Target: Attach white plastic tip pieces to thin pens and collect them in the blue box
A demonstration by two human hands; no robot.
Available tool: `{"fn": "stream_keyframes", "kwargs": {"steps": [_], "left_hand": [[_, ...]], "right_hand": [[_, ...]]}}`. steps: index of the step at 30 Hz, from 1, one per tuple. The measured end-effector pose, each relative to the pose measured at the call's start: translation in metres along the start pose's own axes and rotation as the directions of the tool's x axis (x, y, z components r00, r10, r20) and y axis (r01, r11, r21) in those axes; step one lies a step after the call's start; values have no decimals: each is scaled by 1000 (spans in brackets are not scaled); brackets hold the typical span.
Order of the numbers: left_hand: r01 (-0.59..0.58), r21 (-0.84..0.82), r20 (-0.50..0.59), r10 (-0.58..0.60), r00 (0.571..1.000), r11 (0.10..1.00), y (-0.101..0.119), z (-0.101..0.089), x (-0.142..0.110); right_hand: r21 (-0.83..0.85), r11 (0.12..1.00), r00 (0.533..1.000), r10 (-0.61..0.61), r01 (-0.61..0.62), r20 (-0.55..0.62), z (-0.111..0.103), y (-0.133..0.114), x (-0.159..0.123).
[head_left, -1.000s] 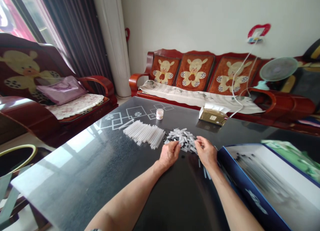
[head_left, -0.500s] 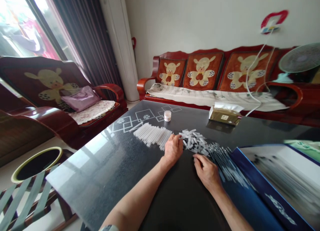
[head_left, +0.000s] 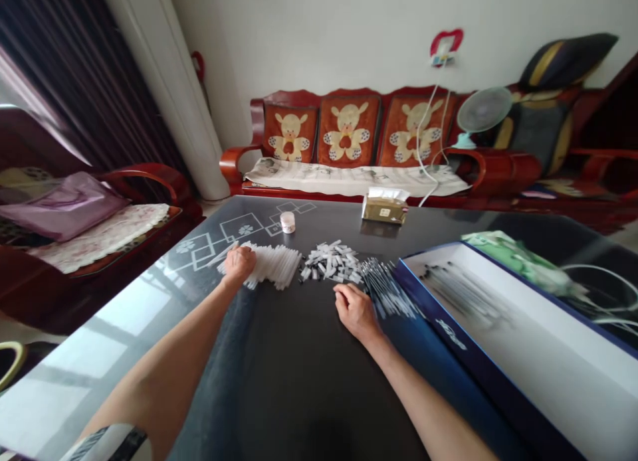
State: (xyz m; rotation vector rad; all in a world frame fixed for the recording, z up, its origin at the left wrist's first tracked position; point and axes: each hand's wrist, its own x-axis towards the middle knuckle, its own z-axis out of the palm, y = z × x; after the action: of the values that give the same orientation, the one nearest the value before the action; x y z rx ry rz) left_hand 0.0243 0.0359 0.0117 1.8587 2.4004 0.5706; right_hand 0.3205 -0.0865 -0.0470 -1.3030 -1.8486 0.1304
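Head view: left hand (head_left: 240,263) on tubes' (head_left: 272,267) edge, right hand (head_left: 355,311) on tabletop (head_left: 299,355)

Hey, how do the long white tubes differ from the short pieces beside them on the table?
The long white tubes lie side by side in an orderly row, while the short pieces sit in a loose, jumbled heap. The tubes are far longer than the pieces. The tubes look plain white; the pieces show black bits too. Both lie on the dark glossy table.

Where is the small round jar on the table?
In the head view, the jar stands near the table's far edge, left of the tissue packet, beyond the white tubes under the left hand.
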Motion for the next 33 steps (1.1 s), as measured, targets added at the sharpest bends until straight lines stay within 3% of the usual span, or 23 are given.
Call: {"fn": "stream_keyframes", "kwargs": {"steps": [3, 6, 9, 12, 14, 15, 17, 19, 20, 24, 28, 31, 33], "left_hand": [[-21, 8, -22, 22, 1000, 1000, 0, -5, 1], [-44, -5, -87, 43, 995, 999, 2, -15, 0], [-125, -59, -159, 114, 981, 990, 12, -17, -12], [-302, -173, -247, 255, 935, 937, 30, -7, -36], [-394, -219, -255, 337, 906, 893, 44, 3, -57], [-475, -256, -272, 409, 871, 842, 51, 9, -67], [-548, -285, -276, 480, 832, 786, 65, 20, -86], [-616, -298, -260, 559, 787, 729, 80, 30, -101], [-660, -305, -242, 614, 751, 687, 89, 34, -106], [-824, -293, -106, 840, 532, 485, 141, 50, -117], [-914, -266, 15, 950, 313, 305, 206, 65, -124], [-938, -274, 56, 978, 203, 210, 246, 76, -134], [-948, -266, 99, 983, 155, 177, 265, 81, -142]], "right_hand": [[47, 998, 996, -48, 51, -76, -9, -7, -1], [-38, 998, 974, -65, 58, -217, -37, -9, 4], [-319, 939, 950, 25, -130, -312, -80, -3, 14], [-579, 711, 917, 298, -399, -267, -119, 9, 24], [-680, 559, 843, 510, -474, -169, -134, 18, 29], [-710, 513, 792, 601, -483, -104, -138, 22, 31], [-733, 473, 686, 727, -488, 12, -142, 28, 34], [-738, 458, 623, 780, -495, 67, -143, 33, 37], [-742, 456, 615, 785, -492, 74, -144, 34, 38], [-755, 463, 652, 755, -464, 62, -154, 39, 48], [-762, 463, 679, 733, -453, 42, -166, 47, 61], [-762, 471, 691, 721, -444, 43, -169, 53, 69], [-762, 469, 685, 727, -446, 47, -168, 56, 72]]}}
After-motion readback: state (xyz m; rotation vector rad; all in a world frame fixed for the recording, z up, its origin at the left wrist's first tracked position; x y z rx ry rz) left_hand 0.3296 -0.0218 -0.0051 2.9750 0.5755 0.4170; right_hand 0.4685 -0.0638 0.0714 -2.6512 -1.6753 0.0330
